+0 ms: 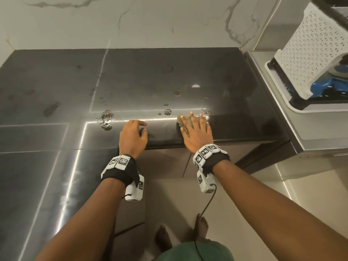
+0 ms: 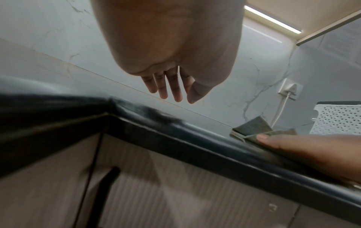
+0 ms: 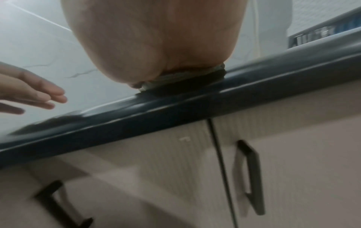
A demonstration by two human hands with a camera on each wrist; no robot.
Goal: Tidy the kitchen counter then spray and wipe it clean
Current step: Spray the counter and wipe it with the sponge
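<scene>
The dark polished counter [image 1: 150, 78] carries wet droplets and smears [image 1: 106, 119] near its front edge. My right hand [image 1: 195, 127] lies flat with spread, straight fingers on a folded olive-green cloth [image 1: 188, 119], pressing it to the counter by the front edge. The cloth [image 2: 252, 128] also shows in the left wrist view under the right hand's thumb, and its edge [image 3: 175, 77] peeks out below the palm in the right wrist view. My left hand [image 1: 134, 129] hovers just left of it, fingers loosely extended [image 2: 168, 86], holding nothing.
A white perforated dish rack [image 1: 310, 48] on a tray with a blue item [image 1: 327, 87] stands on the steel surface at the right. A marble wall backs the counter. Cabinet doors with dark handles [image 3: 248, 175] sit below the edge. A wall socket [image 2: 289, 88] with a cable is at the back.
</scene>
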